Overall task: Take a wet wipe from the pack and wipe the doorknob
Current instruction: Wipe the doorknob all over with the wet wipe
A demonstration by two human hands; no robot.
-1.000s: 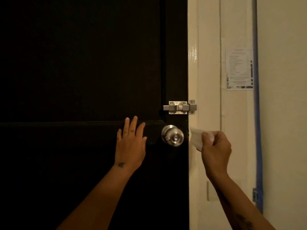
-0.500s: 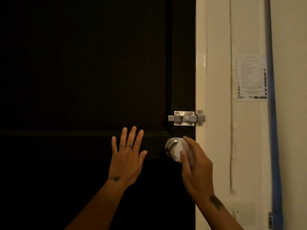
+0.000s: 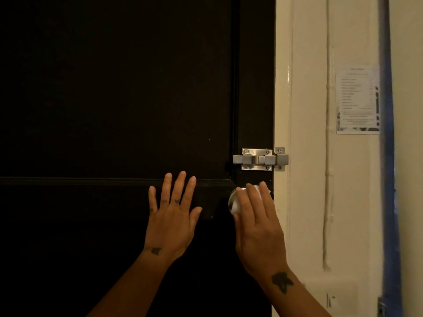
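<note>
A round silver doorknob sits near the right edge of a dark door; only its left rim shows. My right hand covers the knob and presses a white wet wipe against it, fingers curled over the top. Bits of the wipe peek out between and above the fingers. My left hand lies flat on the door panel to the left of the knob, fingers spread, holding nothing. The wipe pack is out of view.
A steel slide bolt is mounted just above the knob, reaching onto the cream door frame. A printed paper notice is stuck on the wall at right, beside a blue vertical strip.
My right hand came from beside the door frame onto the knob with the wipe and now covers more of it. My left hand stayed flat on the door.
</note>
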